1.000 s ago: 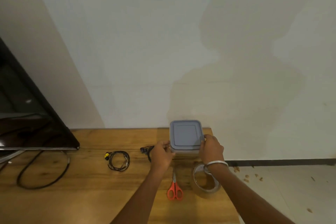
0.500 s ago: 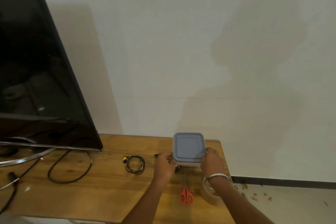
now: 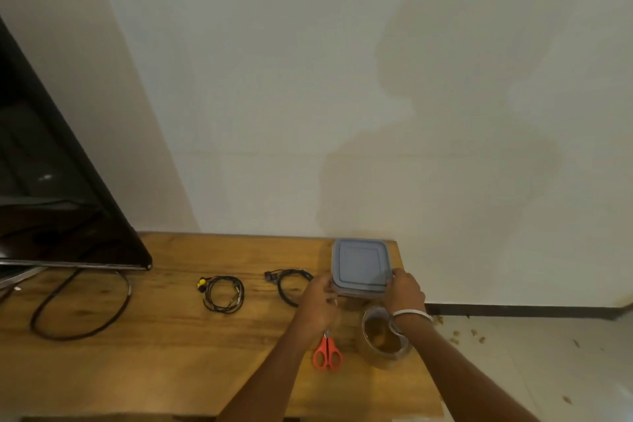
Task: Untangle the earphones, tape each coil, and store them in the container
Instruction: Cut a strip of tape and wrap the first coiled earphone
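A square container with a grey-blue lid (image 3: pixel 359 267) stands at the table's far right corner. My left hand (image 3: pixel 318 301) grips its near left corner and my right hand (image 3: pixel 404 291) grips its near right corner. Two coiled black earphones lie on the wood: one with a yellow earbud (image 3: pixel 223 295) at the middle, one (image 3: pixel 287 284) just left of my left hand, partly hidden by it. A roll of clear tape (image 3: pixel 383 341) sits under my right wrist. Red-handled scissors (image 3: pixel 327 355) lie between my forearms.
The wooden table (image 3: pixel 171 346) ends just right of the container, with tiled floor (image 3: pixel 513 353) and scattered crumbs beyond. A black television (image 3: pixel 51 209) stands at the left, and a black cable loop (image 3: pixel 78 312) lies below it. A white wall is right behind.
The view swung left and up, then back down and right. Both hands stay at the container's near corners. The earphones, scissors and tape lie where they were.
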A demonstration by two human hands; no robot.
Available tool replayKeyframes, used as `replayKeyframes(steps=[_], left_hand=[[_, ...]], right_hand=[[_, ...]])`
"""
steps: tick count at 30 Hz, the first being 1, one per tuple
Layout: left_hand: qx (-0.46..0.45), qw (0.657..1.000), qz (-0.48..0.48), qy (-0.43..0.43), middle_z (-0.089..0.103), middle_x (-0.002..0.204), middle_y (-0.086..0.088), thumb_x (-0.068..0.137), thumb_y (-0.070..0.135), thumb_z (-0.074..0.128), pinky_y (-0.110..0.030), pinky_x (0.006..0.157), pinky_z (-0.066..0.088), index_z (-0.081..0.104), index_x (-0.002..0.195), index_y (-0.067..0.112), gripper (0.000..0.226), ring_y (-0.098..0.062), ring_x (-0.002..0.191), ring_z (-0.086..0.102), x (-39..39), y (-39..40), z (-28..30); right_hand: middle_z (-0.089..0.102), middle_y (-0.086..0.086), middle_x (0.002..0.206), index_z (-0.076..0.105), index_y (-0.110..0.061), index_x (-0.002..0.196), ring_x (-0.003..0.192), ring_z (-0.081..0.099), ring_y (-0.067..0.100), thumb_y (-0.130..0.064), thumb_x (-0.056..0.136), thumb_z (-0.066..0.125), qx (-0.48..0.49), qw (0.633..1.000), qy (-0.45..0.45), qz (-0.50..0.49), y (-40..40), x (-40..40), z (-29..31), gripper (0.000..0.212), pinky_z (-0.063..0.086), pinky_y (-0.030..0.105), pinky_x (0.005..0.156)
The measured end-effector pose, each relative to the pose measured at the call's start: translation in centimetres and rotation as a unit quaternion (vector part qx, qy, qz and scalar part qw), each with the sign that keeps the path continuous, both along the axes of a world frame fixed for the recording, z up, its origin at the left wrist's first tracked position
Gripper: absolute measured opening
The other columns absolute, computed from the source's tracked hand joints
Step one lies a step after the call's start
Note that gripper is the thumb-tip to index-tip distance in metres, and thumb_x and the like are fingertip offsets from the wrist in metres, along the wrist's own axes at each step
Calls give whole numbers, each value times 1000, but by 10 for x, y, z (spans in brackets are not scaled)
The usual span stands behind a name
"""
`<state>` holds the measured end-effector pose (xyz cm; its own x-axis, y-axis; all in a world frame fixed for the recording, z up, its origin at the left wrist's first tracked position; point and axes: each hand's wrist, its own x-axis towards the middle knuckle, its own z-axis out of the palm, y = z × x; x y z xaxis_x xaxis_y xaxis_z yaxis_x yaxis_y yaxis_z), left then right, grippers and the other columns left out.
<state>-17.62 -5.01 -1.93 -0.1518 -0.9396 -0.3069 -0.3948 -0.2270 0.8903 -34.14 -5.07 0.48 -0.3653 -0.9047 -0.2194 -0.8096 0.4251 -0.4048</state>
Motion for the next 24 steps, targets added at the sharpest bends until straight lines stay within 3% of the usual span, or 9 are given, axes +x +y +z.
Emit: replayKeyframes(steps=[4,7,9,11,13,16,19,22,24], left_hand=[[-2,1000,-13,4,48,122,11,91,-15,42,-7,69,48,42,141,15,58,-5,104,53,7,13,8],[-3,999,13,-32,48,128,5,91,-12,44,-17,82,48,42,140,12,55,-11,107,55,11,24,12],[-2,998,27,-49,50,134,-3,90,-9,45,-25,93,49,44,139,11,52,-16,114,55,11,35,13],[11,998,36,-48,50,132,-5,90,-9,45,-27,92,50,45,138,11,52,-19,117,54,9,51,18],[20,999,32,-39,49,128,-5,89,-12,46,-27,87,51,48,135,12,52,-19,115,53,8,68,21],[33,999,21,-33,52,121,-6,84,-12,55,-27,84,53,49,133,9,53,-20,108,57,11,85,18],[46,998,26,-36,54,117,-6,87,-7,56,-25,86,52,50,131,7,47,-17,102,57,17,95,13],[51,998,26,-31,51,115,-3,89,-5,55,-14,76,48,49,132,9,46,-14,102,54,22,100,13],[49,998,27,-27,53,116,-2,90,-5,53,-14,76,47,50,131,10,44,-13,101,54,22,101,12]], right_hand=[[51,12,122,49,-10,123,107,56,30,-16,93,50,-61,998,24,-17,19,10,-4,31,45,38,94],[54,10,107,58,-12,107,94,57,28,-18,84,61,-159,985,60,30,44,20,-3,23,48,37,82],[58,7,94,60,-14,93,85,58,26,-28,80,65,-161,979,86,84,64,27,-6,20,49,36,76],[61,4,82,62,-16,83,76,62,25,-36,68,75,-122,980,107,115,81,34,-11,28,51,36,70],[66,5,90,66,-16,90,86,64,25,-40,67,76,-84,982,119,118,94,39,-16,36,52,39,80],[59,-1,121,54,-21,120,119,52,18,-32,91,49,-64,983,121,120,101,37,-23,31,29,35,107],[60,-6,123,51,-25,124,122,50,12,-18,94,41,-72,983,112,124,102,33,-24,32,20,32,111],[61,-5,124,55,-24,122,121,51,13,-21,94,43,-56,985,91,133,106,35,-21,30,22,31,111],[61,-4,126,55,-25,122,123,50,14,-18,92,46,-57,985,85,142,108,36,-19,33,23,31,112]])
